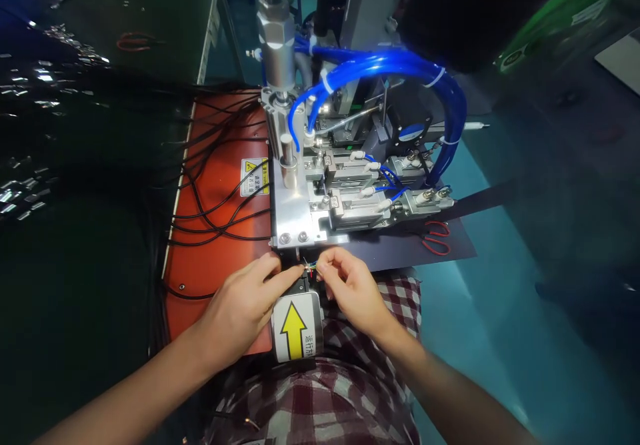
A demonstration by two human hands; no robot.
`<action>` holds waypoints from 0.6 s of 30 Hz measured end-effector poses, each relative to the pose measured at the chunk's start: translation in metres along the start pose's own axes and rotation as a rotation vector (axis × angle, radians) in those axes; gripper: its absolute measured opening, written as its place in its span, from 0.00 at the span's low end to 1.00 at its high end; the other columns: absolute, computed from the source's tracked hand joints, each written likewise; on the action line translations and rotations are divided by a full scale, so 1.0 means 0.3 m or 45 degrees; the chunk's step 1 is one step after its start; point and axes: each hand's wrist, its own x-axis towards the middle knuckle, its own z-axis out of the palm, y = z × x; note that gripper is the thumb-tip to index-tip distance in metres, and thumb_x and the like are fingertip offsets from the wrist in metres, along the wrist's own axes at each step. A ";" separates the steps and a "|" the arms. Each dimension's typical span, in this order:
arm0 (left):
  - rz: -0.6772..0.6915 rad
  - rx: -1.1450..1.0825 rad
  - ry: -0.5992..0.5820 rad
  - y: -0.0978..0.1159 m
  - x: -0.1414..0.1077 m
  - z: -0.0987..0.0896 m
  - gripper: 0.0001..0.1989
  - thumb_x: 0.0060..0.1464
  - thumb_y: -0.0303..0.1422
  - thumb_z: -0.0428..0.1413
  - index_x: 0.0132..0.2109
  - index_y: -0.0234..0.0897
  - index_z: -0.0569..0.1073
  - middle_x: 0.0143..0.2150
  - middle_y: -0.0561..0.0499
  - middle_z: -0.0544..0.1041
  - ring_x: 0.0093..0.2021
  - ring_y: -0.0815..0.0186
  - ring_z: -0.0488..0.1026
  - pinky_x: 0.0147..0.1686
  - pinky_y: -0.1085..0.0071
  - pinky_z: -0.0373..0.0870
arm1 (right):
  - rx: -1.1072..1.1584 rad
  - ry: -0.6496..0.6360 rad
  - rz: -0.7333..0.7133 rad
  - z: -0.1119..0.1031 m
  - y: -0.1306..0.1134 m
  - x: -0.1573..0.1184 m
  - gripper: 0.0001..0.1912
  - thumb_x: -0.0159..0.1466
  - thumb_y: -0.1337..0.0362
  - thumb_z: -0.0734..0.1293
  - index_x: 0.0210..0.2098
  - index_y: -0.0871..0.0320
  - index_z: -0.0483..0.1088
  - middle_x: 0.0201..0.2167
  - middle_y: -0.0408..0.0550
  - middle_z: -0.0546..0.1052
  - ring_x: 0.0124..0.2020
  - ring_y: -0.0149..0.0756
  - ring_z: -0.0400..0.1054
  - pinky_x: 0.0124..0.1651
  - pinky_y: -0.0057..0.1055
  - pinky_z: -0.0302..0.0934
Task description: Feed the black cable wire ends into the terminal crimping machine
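Observation:
At the front of a small machine, my right hand [353, 290] is closed in a pinch on thin coloured wires [313, 267], with yellow, blue and red strands showing. Opposite it lies my left hand [247, 301], palm down, its thumb stretched to the wires' end and apart from the bent forefinger. The thumb tip touches or nearly touches the wire ends; its exact contact is too small to tell. Just below the fingertips is a white label with a yellow arrow [293, 331] on a rounded housing.
Behind my hands stands the metal press mechanism [295, 211] with looping blue air tubes [380, 65]. Black cables [215, 231] cross the orange base [200, 265] on the left. Red-handled scissors or snips [437, 238] lie right. A dark surface with shiny pieces [60, 75] fills the left.

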 end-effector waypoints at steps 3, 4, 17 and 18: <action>-0.012 0.007 0.000 0.001 0.002 -0.001 0.16 0.61 0.25 0.43 0.50 0.29 0.72 0.32 0.46 0.67 0.30 0.65 0.68 0.27 0.71 0.69 | -0.047 0.030 -0.037 0.003 0.005 -0.003 0.08 0.65 0.62 0.60 0.30 0.57 0.63 0.24 0.39 0.65 0.23 0.27 0.57 0.25 0.26 0.52; -0.008 0.014 0.002 0.001 0.004 -0.001 0.17 0.61 0.25 0.43 0.50 0.29 0.73 0.32 0.46 0.67 0.30 0.65 0.68 0.27 0.71 0.68 | -0.056 0.035 -0.042 0.003 0.005 -0.003 0.07 0.65 0.62 0.60 0.30 0.57 0.63 0.25 0.39 0.65 0.23 0.28 0.57 0.25 0.26 0.52; 0.007 0.049 -0.003 -0.001 0.000 0.002 0.17 0.61 0.25 0.43 0.50 0.28 0.73 0.32 0.46 0.67 0.30 0.65 0.67 0.27 0.71 0.69 | -0.090 0.067 -0.102 0.011 0.010 -0.005 0.07 0.65 0.63 0.59 0.31 0.56 0.62 0.24 0.40 0.65 0.23 0.29 0.57 0.26 0.27 0.52; 0.006 0.051 -0.006 -0.001 0.000 0.002 0.17 0.61 0.25 0.43 0.50 0.28 0.73 0.32 0.46 0.67 0.30 0.65 0.67 0.27 0.71 0.69 | -0.103 0.074 -0.115 0.012 0.009 -0.005 0.07 0.65 0.64 0.59 0.31 0.56 0.62 0.24 0.39 0.64 0.23 0.29 0.57 0.26 0.27 0.52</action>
